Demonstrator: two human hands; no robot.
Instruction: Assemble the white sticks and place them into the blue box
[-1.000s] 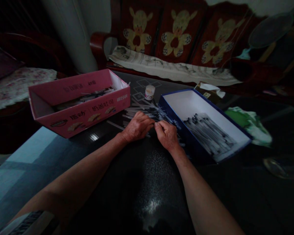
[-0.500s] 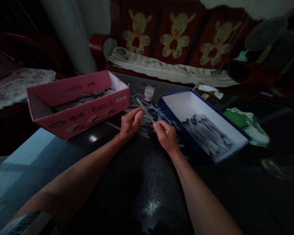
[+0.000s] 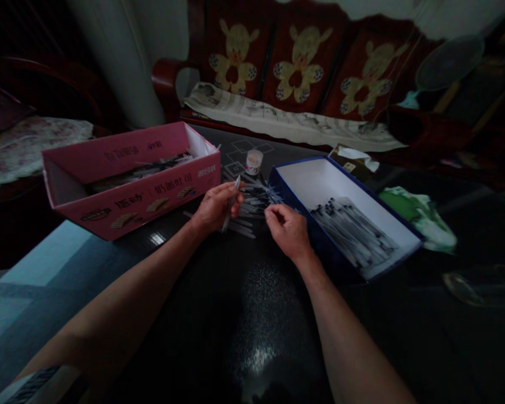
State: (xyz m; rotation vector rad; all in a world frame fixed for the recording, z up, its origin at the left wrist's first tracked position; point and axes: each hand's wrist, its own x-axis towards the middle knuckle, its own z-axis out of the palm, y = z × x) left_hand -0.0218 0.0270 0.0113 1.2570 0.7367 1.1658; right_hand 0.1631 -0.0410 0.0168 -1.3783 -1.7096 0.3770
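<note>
A slim, translucent pen-like tube (image 3: 229,212) is gripped in my left hand (image 3: 214,207), its pointed end up and leaning slightly right. My right hand (image 3: 289,231) is closed in a pinch to the right of it, apart from the tube; whatever its fingertips hold is too small or hidden to make out. Behind and between both hands, a loose pile of similar pale tubes (image 3: 256,199) lies on the dark tabletop (image 3: 210,314). Close by my right hand stands a blue box (image 3: 366,193) with a white inside, holding a row of many tubes with dark ends (image 3: 353,230).
At the left stands an open pink carton (image 3: 151,196) with more thin sticks inside. A small clear tub (image 3: 253,161) sits behind the pile. Right of the blue box lies a green and white bag (image 3: 418,216). A wooden sofa (image 3: 265,62) is beyond the table.
My hands have moved apart. The tube, earlier slanting to my right fingers, is now in my left hand, which has shifted slightly left. My right hand has let go of it.
</note>
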